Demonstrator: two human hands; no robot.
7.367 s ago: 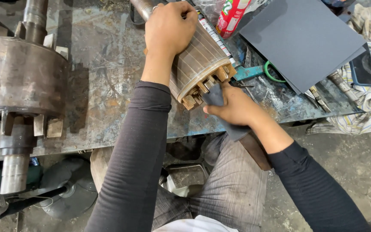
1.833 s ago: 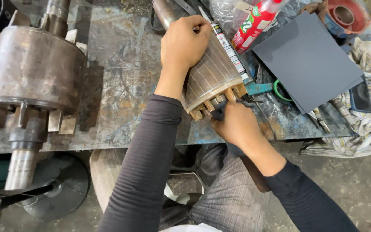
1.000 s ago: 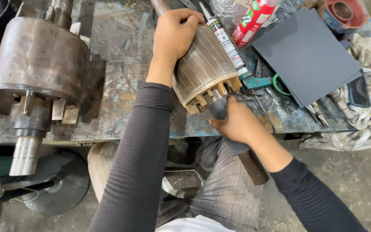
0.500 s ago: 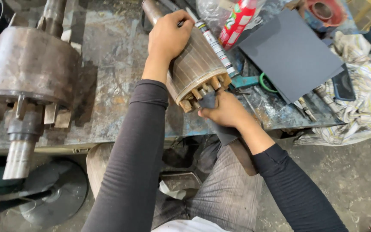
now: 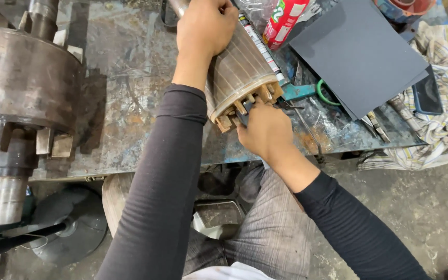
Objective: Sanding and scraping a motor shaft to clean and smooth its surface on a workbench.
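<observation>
Barely shifted, left hand (image 5: 206,26) stays clamped atop the rotor (image 5: 239,72) — right hand (image 5: 263,129) pinching dark paper (image 5: 243,115) against its end.

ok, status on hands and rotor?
Left hand gripping top of ribbed rotor. Right hand pressing dark piece against its finned end. Sealant tube alongside, touching.

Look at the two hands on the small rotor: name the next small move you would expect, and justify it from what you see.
Probably turn the rotor slightly with the left hand gripping its top, bringing the next end fin under the dark piece the right hand presses there.
</observation>
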